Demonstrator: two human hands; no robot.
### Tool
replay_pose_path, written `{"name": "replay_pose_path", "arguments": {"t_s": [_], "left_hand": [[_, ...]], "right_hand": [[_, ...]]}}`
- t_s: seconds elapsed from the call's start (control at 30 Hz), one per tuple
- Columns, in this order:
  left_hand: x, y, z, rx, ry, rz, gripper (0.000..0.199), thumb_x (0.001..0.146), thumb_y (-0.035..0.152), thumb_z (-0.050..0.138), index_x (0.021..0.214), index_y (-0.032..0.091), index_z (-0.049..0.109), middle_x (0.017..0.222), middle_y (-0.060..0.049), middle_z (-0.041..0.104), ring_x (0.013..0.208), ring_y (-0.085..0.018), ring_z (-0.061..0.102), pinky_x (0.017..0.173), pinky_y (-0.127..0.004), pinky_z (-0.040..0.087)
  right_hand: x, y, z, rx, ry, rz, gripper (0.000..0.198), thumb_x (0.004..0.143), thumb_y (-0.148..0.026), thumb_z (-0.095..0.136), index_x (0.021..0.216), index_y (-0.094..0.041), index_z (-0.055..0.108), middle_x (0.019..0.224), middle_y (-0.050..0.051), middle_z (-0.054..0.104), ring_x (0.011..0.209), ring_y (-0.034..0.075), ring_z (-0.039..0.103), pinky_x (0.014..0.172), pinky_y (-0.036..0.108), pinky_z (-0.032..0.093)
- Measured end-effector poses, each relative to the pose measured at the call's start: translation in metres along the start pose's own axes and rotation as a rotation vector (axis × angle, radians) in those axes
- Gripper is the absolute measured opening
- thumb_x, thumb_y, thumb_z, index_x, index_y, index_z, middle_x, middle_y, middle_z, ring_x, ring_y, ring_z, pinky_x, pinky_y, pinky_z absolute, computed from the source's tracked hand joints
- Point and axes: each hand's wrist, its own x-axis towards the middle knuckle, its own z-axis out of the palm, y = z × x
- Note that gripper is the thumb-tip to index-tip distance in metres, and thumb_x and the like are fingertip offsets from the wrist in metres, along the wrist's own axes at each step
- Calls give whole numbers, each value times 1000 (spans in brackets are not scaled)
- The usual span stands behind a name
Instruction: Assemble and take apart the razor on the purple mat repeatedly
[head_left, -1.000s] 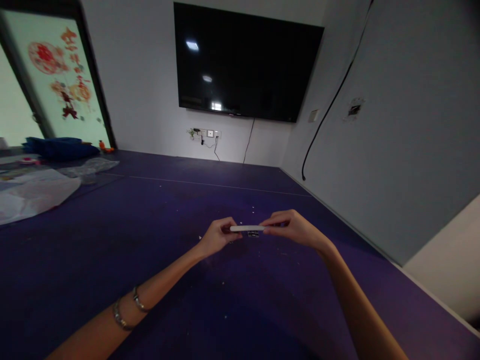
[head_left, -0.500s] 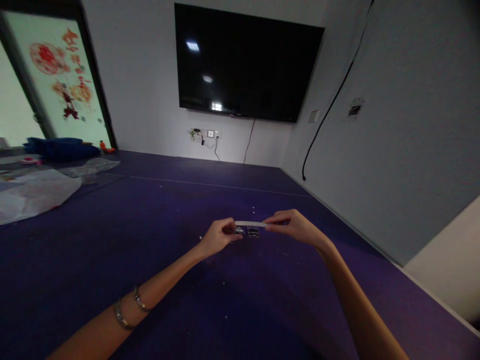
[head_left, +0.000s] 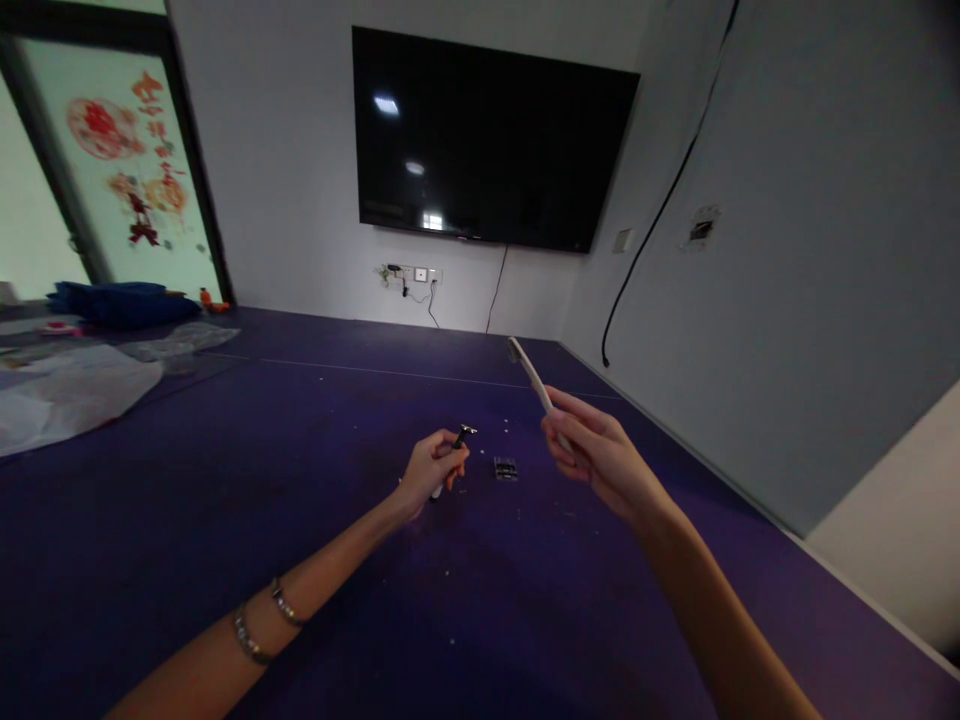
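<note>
Hiding its middle, the left hand [head_left: 433, 469] grips a razor-like tool [head_left: 465, 432].

Looks like smooth, matt plastic along the slim off-white toothbrush [head_left: 531, 376]. Shines as bright metal at the top of the small black T-shaped razor [head_left: 469, 431], with dull, plastic-looking black just below. Glints like clear, glossy plastic around the small dark rectangular packet [head_left: 506, 469]. Appears smooth, with a faint dull sheen, across the wide purple tabletop [head_left: 540, 620]. Gleams like polished metal on the two silver-toned bracelets [head_left: 250, 640]. Reflects bright patches from the glossy black television screen [head_left: 495, 140]. Resembles soft, matt cloth in the crumpled dark blue bundle [head_left: 120, 303], and thin, wrinkled plastic in the clear, filmy sheet [head_left: 180, 342] near it.
</note>
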Motion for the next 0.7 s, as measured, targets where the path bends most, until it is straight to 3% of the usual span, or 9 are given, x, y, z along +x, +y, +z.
{"name": "replay_pose_path", "arguments": {"t_s": [0.2, 0.33, 0.47, 0.7], "left_hand": [[3, -10, 0, 8, 59, -40, 26, 68, 36, 63, 79, 16, 50, 49, 9, 44, 33, -3, 33, 33, -15, 22], [6, -16, -1, 35, 59, -48, 31, 73, 44, 55, 82, 15, 58, 53, 6, 45, 41, -5, 38, 39, -17, 28], [7, -20, 0, 13, 37, -37, 38, 78, 46, 47, 88, 13, 62, 61, 2, 50, 51, -8, 45, 48, -20, 34], [6, -23, 3, 101, -28, 54, 24, 77, 34, 53, 87, 13, 61, 66, 1, 54, 61, -11, 49, 60, -22, 38]], "right_hand": [[-1, 28, 11, 355, -11, 279, 42, 74, -23, 62, 115, -25, 53, 67, -4, 48, 44, 2, 34, 34, 12, 15], [2, 58, 5, 408, -10, 397, 36, 73, -21, 63, 108, -22, 55, 69, -3, 50, 43, 2, 34, 33, 11, 14], [1, 84, 0, 357, 53, 361, 41, 71, -23, 65, 111, -22, 54, 68, -3, 51, 42, 2, 34, 33, 12, 15], [-14, 105, 9, 268, 113, 307, 51, 72, -28, 64, 121, -25, 50, 66, -4, 50, 41, 2, 33, 34, 14, 14]]}}
